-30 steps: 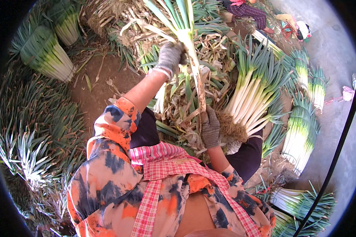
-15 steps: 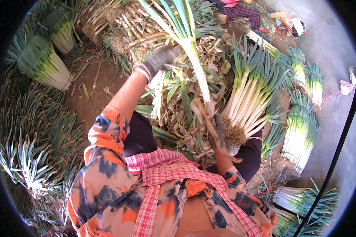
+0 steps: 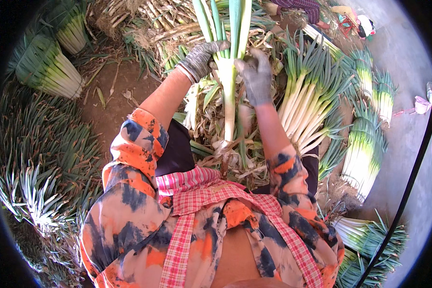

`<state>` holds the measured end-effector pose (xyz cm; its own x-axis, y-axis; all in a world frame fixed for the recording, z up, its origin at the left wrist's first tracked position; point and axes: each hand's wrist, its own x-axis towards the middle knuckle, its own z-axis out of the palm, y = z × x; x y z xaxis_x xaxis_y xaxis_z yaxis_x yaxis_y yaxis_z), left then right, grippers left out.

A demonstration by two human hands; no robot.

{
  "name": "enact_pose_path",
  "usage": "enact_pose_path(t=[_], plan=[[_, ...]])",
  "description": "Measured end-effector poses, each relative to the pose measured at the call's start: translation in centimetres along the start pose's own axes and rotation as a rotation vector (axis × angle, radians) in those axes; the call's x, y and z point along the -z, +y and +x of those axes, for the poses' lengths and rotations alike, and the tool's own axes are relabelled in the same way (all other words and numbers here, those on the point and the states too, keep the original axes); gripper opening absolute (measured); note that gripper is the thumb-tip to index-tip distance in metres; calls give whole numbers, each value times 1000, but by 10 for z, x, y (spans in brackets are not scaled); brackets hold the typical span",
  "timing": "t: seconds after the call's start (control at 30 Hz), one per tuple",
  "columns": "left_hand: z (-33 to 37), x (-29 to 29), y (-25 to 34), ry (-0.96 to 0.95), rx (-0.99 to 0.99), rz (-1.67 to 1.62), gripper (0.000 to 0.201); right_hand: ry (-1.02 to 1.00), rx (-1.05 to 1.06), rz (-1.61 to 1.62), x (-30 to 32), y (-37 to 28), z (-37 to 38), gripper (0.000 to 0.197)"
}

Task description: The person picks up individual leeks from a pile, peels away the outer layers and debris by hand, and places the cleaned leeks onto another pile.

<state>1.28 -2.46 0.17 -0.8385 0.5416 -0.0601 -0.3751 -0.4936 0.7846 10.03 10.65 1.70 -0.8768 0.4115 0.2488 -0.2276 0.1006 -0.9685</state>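
Likely peeling: left hand (image 3: pixel 200 59) curled round leek (image 3: pixel 229 91), right hand (image 3: pixel 257 79) half-curled beside it, hold unclear; next pull probably needs steady left grip.

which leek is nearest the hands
The single leek between the left hand and right hand; the other leeks are piled or bundled.

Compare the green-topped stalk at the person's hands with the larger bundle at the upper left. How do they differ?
Number: the stalk is single; the bundle packs many together.
Place: the stalk is between the left hand and right hand; the bundle sits apart from both.
Direction: the stalk's green end points up the picture; the bundle's points up-left.
Both shade from green to pale.
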Motion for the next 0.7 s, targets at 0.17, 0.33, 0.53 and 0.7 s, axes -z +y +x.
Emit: enact_pose_path(t=[0.17, 0.33, 0.53, 0.7], plan=[[7, 31, 8, 226, -84, 27, 24, -160, -96, 513, 5, -10, -4, 17], [26, 81, 28, 415, -213, -56, 18, -704, -6, -567, 83, 57, -83, 29], [34, 106, 34, 395, -269, -72, 15, -1339, -145, -1274, 165, 96, -198, 33], [26, 101, 45, 397, -150, 10, 16, -379, 67, -587, 112, 37, -130, 41]])
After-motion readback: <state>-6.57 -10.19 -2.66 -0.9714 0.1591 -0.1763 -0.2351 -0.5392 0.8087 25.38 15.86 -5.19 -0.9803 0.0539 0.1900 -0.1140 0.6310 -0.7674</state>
